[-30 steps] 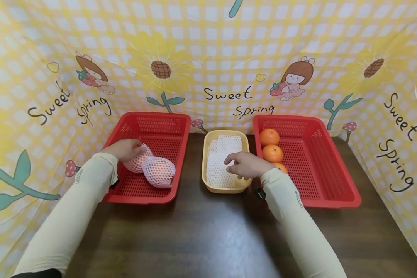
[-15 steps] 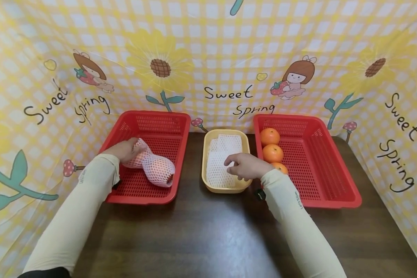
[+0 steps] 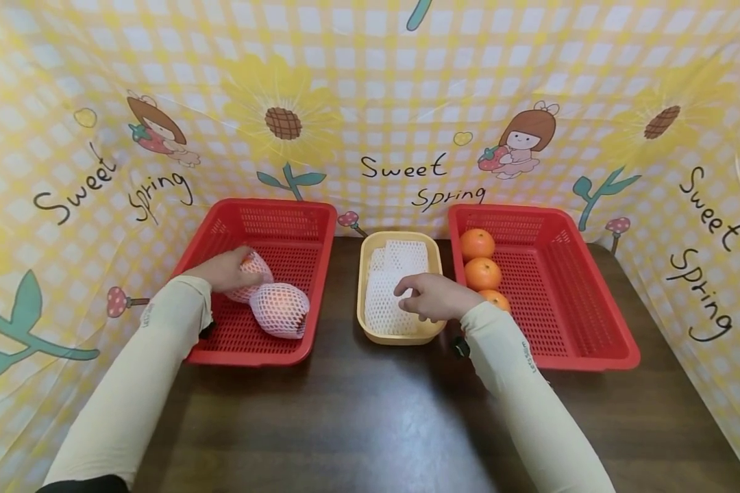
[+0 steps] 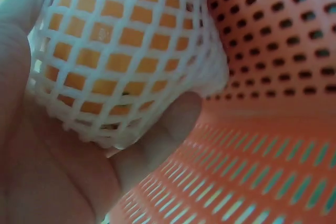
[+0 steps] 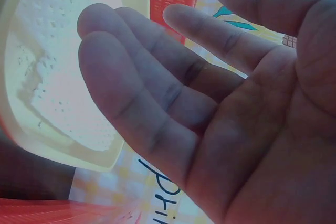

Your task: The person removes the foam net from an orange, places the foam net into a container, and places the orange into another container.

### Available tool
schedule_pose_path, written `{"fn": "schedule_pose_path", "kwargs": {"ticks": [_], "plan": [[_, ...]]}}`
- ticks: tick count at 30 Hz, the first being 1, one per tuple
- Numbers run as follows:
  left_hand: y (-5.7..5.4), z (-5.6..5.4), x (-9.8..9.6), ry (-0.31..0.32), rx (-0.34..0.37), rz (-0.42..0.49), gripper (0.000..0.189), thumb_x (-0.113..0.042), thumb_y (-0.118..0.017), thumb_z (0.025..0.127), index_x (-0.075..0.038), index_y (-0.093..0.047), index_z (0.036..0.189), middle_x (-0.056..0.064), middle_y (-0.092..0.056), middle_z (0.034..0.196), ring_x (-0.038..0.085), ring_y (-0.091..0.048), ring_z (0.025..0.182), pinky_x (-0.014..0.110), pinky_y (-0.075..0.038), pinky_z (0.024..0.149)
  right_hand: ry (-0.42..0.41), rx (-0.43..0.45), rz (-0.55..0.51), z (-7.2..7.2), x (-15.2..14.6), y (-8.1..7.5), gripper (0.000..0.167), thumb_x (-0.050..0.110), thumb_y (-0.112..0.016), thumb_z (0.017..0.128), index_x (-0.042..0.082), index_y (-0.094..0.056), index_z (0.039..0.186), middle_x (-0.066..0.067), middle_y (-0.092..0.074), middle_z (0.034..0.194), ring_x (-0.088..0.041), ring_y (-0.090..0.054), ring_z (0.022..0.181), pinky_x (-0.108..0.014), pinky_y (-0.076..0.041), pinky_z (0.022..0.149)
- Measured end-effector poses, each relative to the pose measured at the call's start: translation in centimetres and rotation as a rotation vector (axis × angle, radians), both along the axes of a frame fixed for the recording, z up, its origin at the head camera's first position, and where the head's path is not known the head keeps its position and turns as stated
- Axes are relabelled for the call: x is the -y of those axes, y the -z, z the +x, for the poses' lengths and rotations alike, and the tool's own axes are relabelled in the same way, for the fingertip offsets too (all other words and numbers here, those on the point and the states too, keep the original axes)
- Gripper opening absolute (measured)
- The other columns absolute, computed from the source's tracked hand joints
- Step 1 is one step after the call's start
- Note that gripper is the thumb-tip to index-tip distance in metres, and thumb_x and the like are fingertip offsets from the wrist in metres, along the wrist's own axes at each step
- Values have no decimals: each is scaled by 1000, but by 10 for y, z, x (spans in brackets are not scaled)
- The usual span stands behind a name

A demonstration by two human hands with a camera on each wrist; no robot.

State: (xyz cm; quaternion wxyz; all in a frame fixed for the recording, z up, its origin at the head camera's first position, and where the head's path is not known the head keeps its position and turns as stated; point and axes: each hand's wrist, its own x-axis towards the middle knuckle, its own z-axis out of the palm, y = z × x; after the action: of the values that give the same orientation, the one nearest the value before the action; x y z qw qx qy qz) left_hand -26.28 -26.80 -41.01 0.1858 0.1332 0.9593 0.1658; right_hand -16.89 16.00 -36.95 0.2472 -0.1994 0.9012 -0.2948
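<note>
My left hand (image 3: 227, 270) is inside the left red basket (image 3: 311, 342), curled round an orange in a white foam net (image 4: 115, 45). The left wrist view shows the thumb on one side of the net and fingers beneath it. Beside it in the basket lies a second netted orange (image 3: 280, 309). My right hand (image 3: 434, 296) hovers over the right side of a cream-coloured tub (image 3: 401, 339), with nothing in its grasp. Its fingers are relaxed and slightly bent in the right wrist view. Flat white foam nets (image 3: 388, 301) lie in the tub, partly covered by that hand.
In the right red basket (image 3: 592, 363), bare oranges (image 3: 483, 274) line the left wall, the nearest partly hidden by my right arm. Both baskets and the tub stand on a dark wooden table (image 3: 345, 424). A yellow checked cloth (image 3: 395, 103) hangs behind and at the sides.
My left hand has shifted slightly over the netted orange, and its fingers now reach farther across it. The second netted orange has tilted a little. My right hand stays in place.
</note>
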Motion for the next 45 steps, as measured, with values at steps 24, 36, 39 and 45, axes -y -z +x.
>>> {"fn": "schedule_pose_path", "kwargs": {"ticks": [24, 36, 39, 45], "plan": [[-78, 78, -105, 150, -351, 693, 75, -19, -87, 80, -16, -44, 140, 6, -44, 134, 25, -49, 112, 47, -47, 89, -39, -118, -269, 7, 15, -9, 27, 8, -58, 100, 12, -73, 122, -6, -70, 96, -21, -65, 80, -33, -54, 71], [-63, 97, -157, 255, -231, 1081, 76, -22, -85, 80, -11, -36, 137, 10, -46, 133, 29, -53, 108, 34, -48, 88, 196, -384, -1030, 23, 21, -7, 16, -12, -53, 95, -16, -65, 104, -8, -68, 83, -20, -63, 59, -31, -57, 59], [-58, 100, -165, 272, -239, 1106, 79, -33, -86, 80, -10, -36, 137, 10, -47, 132, 29, -53, 108, 34, -47, 87, 243, -455, -1126, 25, 22, -10, 18, -14, -54, 92, -20, -64, 106, -6, -69, 92, -18, -65, 65, -30, -58, 63], [-52, 103, -175, 331, -259, 1188, 85, -48, -81, 83, -7, -34, 140, 13, -45, 135, 31, -51, 112, 33, -47, 90, 293, -425, -930, 28, 15, -12, 18, -5, -66, 90, -13, -70, 105, -13, -72, 100, -13, -64, 88, -26, -55, 79]]}}
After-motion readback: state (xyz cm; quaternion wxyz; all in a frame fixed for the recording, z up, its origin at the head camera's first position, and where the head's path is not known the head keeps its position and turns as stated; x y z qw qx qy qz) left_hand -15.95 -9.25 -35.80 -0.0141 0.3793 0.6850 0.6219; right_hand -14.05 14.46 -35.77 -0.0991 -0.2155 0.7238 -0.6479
